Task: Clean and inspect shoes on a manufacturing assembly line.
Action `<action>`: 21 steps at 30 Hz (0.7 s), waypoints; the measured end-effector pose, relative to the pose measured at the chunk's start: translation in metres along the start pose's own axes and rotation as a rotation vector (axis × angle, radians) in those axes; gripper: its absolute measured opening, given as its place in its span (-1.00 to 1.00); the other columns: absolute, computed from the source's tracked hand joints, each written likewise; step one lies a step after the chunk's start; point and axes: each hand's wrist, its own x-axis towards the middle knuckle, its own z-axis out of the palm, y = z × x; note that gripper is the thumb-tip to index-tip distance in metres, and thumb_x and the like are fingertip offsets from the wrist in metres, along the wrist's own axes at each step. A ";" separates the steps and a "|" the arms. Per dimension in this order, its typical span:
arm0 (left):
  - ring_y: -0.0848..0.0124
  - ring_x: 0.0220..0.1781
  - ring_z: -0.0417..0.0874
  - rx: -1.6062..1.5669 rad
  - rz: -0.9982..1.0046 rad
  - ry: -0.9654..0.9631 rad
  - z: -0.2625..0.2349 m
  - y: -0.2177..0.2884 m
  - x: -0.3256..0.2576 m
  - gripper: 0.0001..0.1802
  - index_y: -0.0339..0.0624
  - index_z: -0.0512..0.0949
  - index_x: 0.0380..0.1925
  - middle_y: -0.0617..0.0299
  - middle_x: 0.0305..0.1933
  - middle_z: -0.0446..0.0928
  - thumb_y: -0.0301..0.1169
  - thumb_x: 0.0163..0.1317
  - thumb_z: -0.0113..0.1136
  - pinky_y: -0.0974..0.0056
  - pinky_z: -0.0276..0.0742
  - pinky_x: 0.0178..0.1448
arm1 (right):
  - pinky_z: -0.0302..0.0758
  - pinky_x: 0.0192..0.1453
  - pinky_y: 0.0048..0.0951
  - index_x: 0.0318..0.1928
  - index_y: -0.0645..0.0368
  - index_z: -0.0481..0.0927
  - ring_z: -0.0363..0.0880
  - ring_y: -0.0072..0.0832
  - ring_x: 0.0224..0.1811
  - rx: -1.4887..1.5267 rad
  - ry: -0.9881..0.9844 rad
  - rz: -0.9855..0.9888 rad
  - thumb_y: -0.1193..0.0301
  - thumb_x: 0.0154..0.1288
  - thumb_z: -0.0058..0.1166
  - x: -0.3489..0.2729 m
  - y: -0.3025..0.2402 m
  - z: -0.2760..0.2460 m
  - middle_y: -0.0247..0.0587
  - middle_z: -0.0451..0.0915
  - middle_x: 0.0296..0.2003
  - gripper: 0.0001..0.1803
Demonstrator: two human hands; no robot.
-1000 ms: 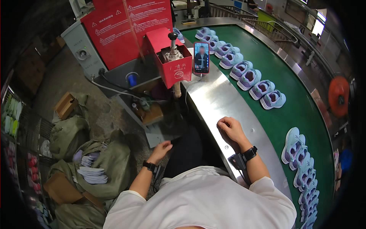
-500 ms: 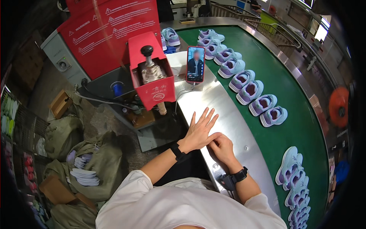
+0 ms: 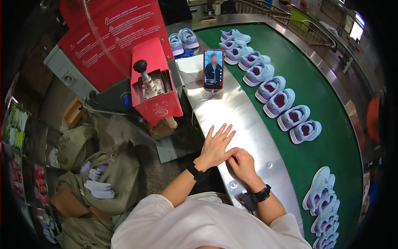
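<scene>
Over the bare metal ledge (image 3: pixel 259 143), my left hand (image 3: pixel 215 147) lies palm down with its fingers spread, holding nothing. Just right of it, my right hand (image 3: pixel 244 167) has its fingers curled in against the tip of the left thumb. What those fingers hold, if anything, is hidden. Both wrists wear black bands. Beyond the hands, a red-cased phone (image 3: pixel 213 69) stands upright on a stand, a person showing on its screen. To the left of the phone is the red head of a machine (image 3: pixel 159 108), with a black knob on top and a nozzle below.
A green conveyor belt (image 3: pixel 286 159) curves past on the right, carrying a row of light blue and purple sneakers (image 3: pixel 279 103) and a nearer cluster (image 3: pixel 322 199). Another sneaker pair (image 3: pixel 182 41) stands behind the machine. At the lower left, an olive sack (image 3: pixel 120 174) holds pale insoles (image 3: pixel 99 190).
The view has shifted slightly, so the machine sits further left and the sneakers further right in the picture. My hands keep nearly the same pose, still touching at the left thumb.
</scene>
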 end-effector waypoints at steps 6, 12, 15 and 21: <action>0.05 0.54 0.19 0.036 0.005 0.049 0.002 -0.006 -0.004 -0.19 -0.26 0.43 0.29 -0.02 0.45 0.30 0.23 0.37 -0.15 -0.23 -0.08 0.53 | 0.47 -0.29 -0.19 -0.35 0.19 0.64 0.51 -0.18 -0.39 0.015 -0.033 -0.045 0.38 0.20 0.17 0.003 0.000 0.000 -0.13 0.57 -0.52 -0.87; 0.02 0.54 0.19 0.013 -0.001 0.086 0.001 -0.012 -0.004 -0.22 -0.27 0.45 0.27 -0.07 0.43 0.32 0.19 0.36 -0.08 -0.23 -0.09 0.53 | 0.45 -0.31 -0.19 -0.36 0.17 0.65 0.50 -0.18 -0.42 0.006 -0.014 -0.012 0.37 0.20 0.15 0.007 -0.005 0.007 -0.14 0.54 -0.56 -0.87; 0.03 0.54 0.19 0.022 0.002 0.073 -0.005 -0.019 -0.002 -0.24 -0.26 0.45 0.27 -0.05 0.44 0.32 0.17 0.38 -0.09 -0.22 -0.10 0.54 | 0.45 -0.30 -0.18 -0.36 0.17 0.66 0.50 -0.17 -0.42 0.010 0.023 0.002 0.36 0.20 0.13 0.011 -0.005 0.017 -0.13 0.55 -0.55 -0.85; 0.07 0.54 0.20 -0.015 -0.033 0.039 -0.001 -0.013 -0.014 -0.27 -0.25 0.45 0.27 0.00 0.45 0.31 0.15 0.39 -0.10 -0.18 -0.09 0.55 | 0.46 -0.29 -0.16 -0.37 0.18 0.67 0.55 -0.15 -0.41 -0.007 -0.007 0.081 0.34 0.18 0.13 0.000 -0.009 0.019 -0.10 0.56 -0.51 -0.82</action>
